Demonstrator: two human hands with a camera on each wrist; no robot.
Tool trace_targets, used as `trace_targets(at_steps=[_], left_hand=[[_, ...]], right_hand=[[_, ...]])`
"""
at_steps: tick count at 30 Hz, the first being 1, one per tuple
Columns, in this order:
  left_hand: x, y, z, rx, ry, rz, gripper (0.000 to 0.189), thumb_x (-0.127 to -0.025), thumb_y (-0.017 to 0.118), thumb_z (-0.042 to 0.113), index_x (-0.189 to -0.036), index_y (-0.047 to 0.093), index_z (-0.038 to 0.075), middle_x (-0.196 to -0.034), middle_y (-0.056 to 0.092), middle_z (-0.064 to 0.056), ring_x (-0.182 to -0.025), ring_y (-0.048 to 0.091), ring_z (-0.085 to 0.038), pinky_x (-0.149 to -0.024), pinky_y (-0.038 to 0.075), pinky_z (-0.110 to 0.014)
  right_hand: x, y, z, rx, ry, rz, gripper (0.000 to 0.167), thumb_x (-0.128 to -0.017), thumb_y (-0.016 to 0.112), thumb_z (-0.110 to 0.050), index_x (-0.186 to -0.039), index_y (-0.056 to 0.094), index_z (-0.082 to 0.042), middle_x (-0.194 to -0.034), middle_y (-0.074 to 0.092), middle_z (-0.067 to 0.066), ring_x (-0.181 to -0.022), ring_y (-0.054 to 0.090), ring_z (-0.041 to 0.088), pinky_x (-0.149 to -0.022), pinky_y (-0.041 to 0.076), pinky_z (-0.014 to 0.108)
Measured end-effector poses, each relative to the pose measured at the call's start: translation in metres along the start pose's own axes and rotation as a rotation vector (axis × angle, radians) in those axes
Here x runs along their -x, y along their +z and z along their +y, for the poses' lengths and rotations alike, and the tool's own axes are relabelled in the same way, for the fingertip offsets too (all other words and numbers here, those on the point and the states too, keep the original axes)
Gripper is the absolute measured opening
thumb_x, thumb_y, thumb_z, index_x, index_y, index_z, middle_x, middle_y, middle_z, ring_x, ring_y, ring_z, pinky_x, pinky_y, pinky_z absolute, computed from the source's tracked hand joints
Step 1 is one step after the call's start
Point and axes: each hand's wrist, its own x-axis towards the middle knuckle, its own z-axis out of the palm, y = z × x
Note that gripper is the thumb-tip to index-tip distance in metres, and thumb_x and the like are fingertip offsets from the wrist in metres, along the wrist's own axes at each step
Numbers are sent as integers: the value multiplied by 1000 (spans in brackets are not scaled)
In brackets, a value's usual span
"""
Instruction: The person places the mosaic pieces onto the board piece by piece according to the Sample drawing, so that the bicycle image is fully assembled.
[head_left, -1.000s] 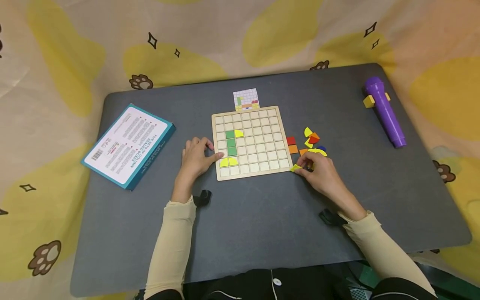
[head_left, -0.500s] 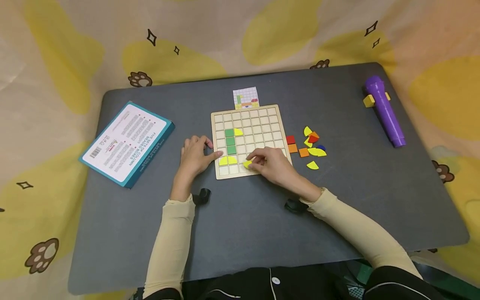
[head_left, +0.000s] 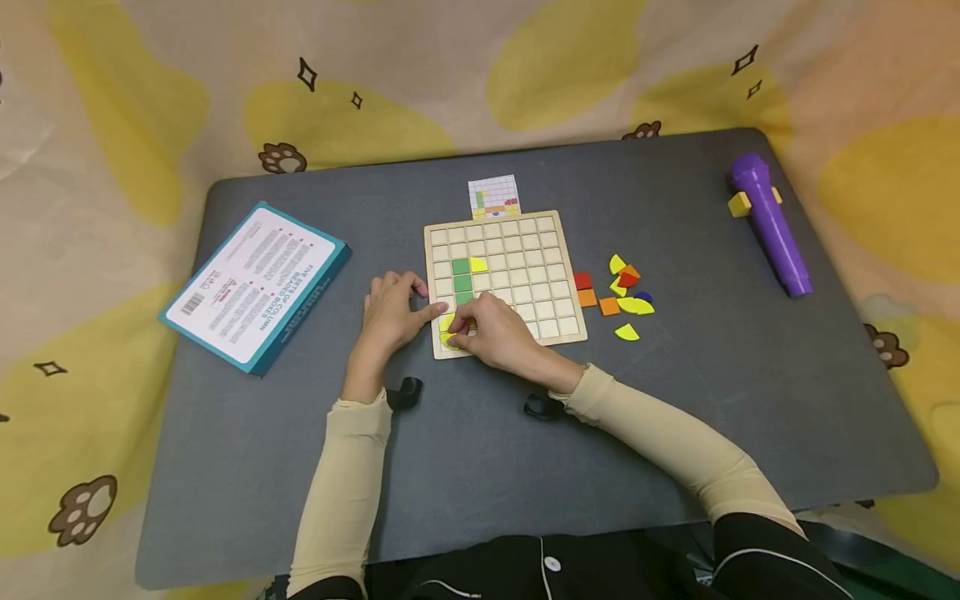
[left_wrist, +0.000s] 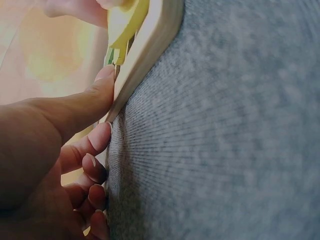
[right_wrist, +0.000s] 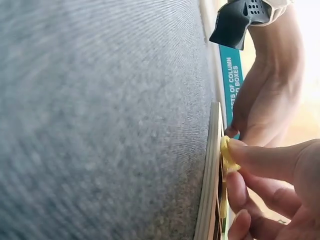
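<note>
My right hand (head_left: 495, 329) is over the lower left corner of a wooden grid board (head_left: 555, 272). It pinches a yellow quarter-circle tile (right_wrist: 228, 156) between thumb and fingers, right at the bottom row. My left hand (head_left: 390, 312) lies at the board's left edge, its thumb (left_wrist: 102, 87) resting on the rim and its other fingers beside it. Green square tiles (head_left: 461, 282) fill part of one column. One yellow quarter-circle (head_left: 477, 264) sits beside the top green one. More yellow tiles in the lower left cells are partly hidden by my right hand.
Behind the board stands a small pattern card (head_left: 494, 197). Loose tiles lie to its right: red (head_left: 582, 281), orange (head_left: 609, 307) and yellow (head_left: 627, 332), among others. A teal-edged box (head_left: 251, 287) is at the left, a purple microphone (head_left: 772, 221) at the far right.
My right hand has moved left from the loose tiles, across the board to its lower left corner, carrying a yellow tile. My left hand has stayed at the board's edge.
</note>
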Motion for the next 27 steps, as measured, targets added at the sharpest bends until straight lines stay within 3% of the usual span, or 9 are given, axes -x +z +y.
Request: trace_targets(at_steps=[6,13,20,27], left_hand=[[0,0,0,2,-2,1,41,-97,77,44,-111,60,9,-113,49,-15,-112,39,-35,-96,31,-50],[0,2,0,-1,-4,-2,41,-97,77,45,-110,59,10,-110,47,-14,-110,38,-34,-92,29,-47],[2,0,4,9,-21,-3,42,-97,78,44,-109,58,10,-109,47,-13,-110,37,-33,-91,27,-45],[2,1,5,14,-25,1,41,-97,78,43,-108,58,10,-109,46,-13,-110,36,-33,-91,26,-46]], right_hand=[[-4,1,-2,47,26,29,12,-86,90,-17,-83,78,-16,-88,69,0,-87,56,18,-74,47,32],[3,-3,3,46,56,36,17,-90,87,-20,-86,72,-15,-88,62,2,-88,53,19,-72,45,32],[30,-31,30,6,84,97,17,-89,87,-21,-94,73,-11,-95,63,6,-95,51,24,-80,43,36],[69,-68,69,15,198,138,28,-89,86,-19,-110,73,-6,-110,57,15,-109,46,31,-86,38,42]])
